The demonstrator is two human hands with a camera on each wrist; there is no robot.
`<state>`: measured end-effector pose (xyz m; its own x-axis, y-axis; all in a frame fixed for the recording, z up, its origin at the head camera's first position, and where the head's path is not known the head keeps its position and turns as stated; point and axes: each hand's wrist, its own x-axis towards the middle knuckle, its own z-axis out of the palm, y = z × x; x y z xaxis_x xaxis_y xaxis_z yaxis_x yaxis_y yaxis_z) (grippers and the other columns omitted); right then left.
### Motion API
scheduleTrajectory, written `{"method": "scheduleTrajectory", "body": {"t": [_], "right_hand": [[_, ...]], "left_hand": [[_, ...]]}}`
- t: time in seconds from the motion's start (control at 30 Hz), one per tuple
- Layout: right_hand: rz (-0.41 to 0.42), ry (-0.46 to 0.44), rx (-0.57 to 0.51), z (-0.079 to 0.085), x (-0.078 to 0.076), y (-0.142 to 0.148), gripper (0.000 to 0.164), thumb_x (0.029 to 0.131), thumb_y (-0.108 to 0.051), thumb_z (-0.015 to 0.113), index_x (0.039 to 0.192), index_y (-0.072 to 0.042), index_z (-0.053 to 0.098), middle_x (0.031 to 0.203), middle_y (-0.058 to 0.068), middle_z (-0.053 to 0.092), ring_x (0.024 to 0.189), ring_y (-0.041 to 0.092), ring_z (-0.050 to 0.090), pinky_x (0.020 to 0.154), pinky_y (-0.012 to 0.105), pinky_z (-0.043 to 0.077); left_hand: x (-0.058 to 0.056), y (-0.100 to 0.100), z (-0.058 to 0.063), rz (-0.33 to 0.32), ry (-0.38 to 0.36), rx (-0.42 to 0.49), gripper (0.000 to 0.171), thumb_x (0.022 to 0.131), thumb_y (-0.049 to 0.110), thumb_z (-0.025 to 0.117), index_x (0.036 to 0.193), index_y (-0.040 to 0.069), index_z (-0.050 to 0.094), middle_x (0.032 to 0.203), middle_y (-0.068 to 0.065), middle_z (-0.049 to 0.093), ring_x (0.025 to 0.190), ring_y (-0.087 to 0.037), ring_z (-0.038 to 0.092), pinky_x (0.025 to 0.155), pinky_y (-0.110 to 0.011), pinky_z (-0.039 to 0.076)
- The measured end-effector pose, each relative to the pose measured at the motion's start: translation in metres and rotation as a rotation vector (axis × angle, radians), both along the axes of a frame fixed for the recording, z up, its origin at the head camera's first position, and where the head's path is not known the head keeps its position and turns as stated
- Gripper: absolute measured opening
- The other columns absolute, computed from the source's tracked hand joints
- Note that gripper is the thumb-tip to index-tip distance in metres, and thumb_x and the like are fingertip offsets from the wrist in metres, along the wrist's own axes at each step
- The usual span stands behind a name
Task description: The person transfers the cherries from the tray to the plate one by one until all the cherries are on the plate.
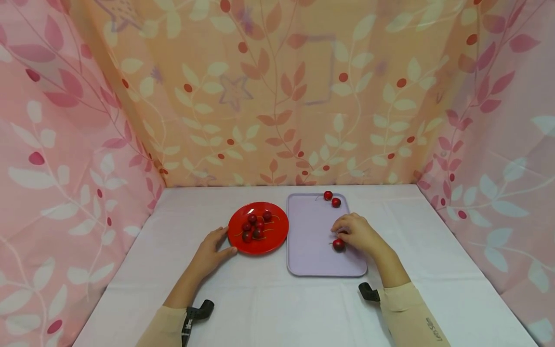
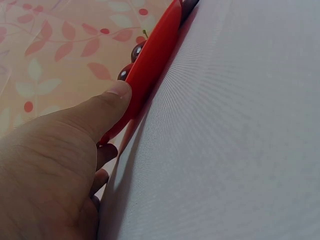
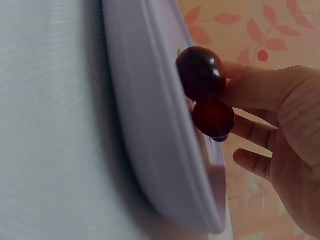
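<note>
My left hand (image 1: 215,251) holds the near-left rim of a red plate (image 1: 277,236), its thumb lying along the edge in the left wrist view. Several dark red cherries (image 1: 257,233) with stems lie in that plate. To the right is a pale purple tray (image 1: 308,255). Over the tray's right side, my right hand (image 1: 357,233) pinches a cherry (image 3: 214,117) between thumb and fingers, mostly hidden from the head view. A darker cherry (image 1: 338,245) sits close in front of it. Two more cherries (image 1: 336,203) are at the tray's far right end.
A white cloth (image 1: 260,308) covers the table. Patterned curtains (image 1: 277,120) stand behind and along both sides. The plate's right rim comes close to the tray's left edge. A black wrist camera (image 1: 369,292) juts from the right sleeve, another camera (image 1: 201,309) from the left.
</note>
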<state>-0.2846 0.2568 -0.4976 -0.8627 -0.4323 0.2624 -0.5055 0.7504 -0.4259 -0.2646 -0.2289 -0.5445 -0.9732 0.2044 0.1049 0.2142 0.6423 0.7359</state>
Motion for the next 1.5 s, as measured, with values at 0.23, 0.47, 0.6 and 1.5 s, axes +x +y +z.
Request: {"method": "scheduleTrajectory", "body": {"t": [0.23, 0.47, 0.6, 1.5], "right_hand": [[0.003, -0.04, 0.033, -0.005, 0.001, 0.0, 0.021, 0.084, -0.001, 0.076, 0.096, -0.018, 0.079, 0.105, -0.001, 0.073, 0.108, 0.027, 0.059, 0.098, 0.053, 0.042], [-0.014, -0.053, 0.033, -0.007, 0.001, -0.001, 0.018, 0.086, -0.003, 0.076, 0.094, -0.02, 0.078, 0.103, -0.005, 0.073, 0.107, 0.024, 0.06, 0.099, 0.052, 0.042], [-0.017, -0.025, 0.024, -0.006, 0.001, -0.003, 0.015, 0.086, -0.007, 0.08, 0.09, -0.022, 0.078, 0.096, -0.009, 0.073, 0.103, 0.021, 0.06, 0.096, 0.05, 0.043], [-0.097, -0.016, -0.047, 0.001, 0.002, -0.014, 0.011, 0.089, -0.012, 0.079, 0.093, -0.022, 0.079, 0.09, -0.01, 0.073, 0.098, 0.019, 0.058, 0.097, 0.047, 0.037]], "left_hand": [[0.0, 0.001, 0.0, 0.003, 0.002, 0.005, 0.086, 0.087, 0.044, 0.081, 0.156, 0.01, 0.043, 0.16, -0.019, 0.041, 0.151, -0.043, 0.031, 0.119, -0.066, 0.026], [0.0, 0.0, -0.001, 0.005, -0.006, -0.009, 0.087, 0.088, 0.046, 0.079, 0.158, 0.011, 0.041, 0.161, -0.019, 0.039, 0.151, -0.043, 0.03, 0.119, -0.067, 0.026], [0.0, 0.0, 0.001, 0.005, -0.005, -0.011, 0.088, 0.088, 0.047, 0.079, 0.158, 0.012, 0.04, 0.161, -0.018, 0.039, 0.152, -0.042, 0.03, 0.118, -0.067, 0.027], [-0.002, 0.001, 0.0, -0.003, 0.024, -0.03, 0.085, 0.088, 0.041, 0.08, 0.156, 0.009, 0.042, 0.159, -0.018, 0.044, 0.151, -0.041, 0.031, 0.12, -0.065, 0.027]]}}
